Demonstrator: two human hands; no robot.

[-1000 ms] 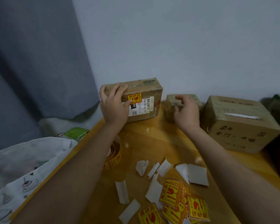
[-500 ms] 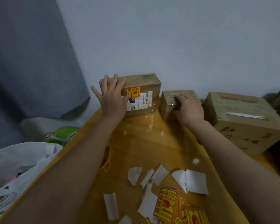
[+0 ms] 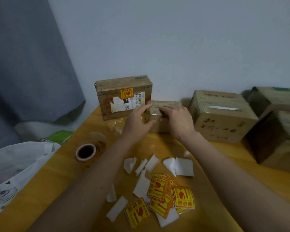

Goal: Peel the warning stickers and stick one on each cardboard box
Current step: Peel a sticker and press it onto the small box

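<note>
A small cardboard box (image 3: pixel 166 106) sits mid-table, held between both hands. My left hand (image 3: pixel 137 121) grips its left side, thumb on the front face. My right hand (image 3: pixel 177 120) curls over its top and right side. Behind it to the left stands a taped box (image 3: pixel 117 91) carrying a yellow warning sticker (image 3: pixel 126 93). A larger box (image 3: pixel 223 118) stands to the right with no sticker showing. Loose yellow and red warning stickers (image 3: pixel 159 195) lie near the front of the table.
White backing scraps (image 3: pixel 182 166) lie scattered around the stickers. A sticker roll (image 3: pixel 87 152) sits at the table's left edge, beside a white bag (image 3: pixel 15 164). More boxes (image 3: pixel 278 131) crowd the far right. A wall runs behind; a grey curtain hangs left.
My left hand left the stickered box and came right to grip the small box. The small box has been drawn toward me, away from the wall. The view shifted.
</note>
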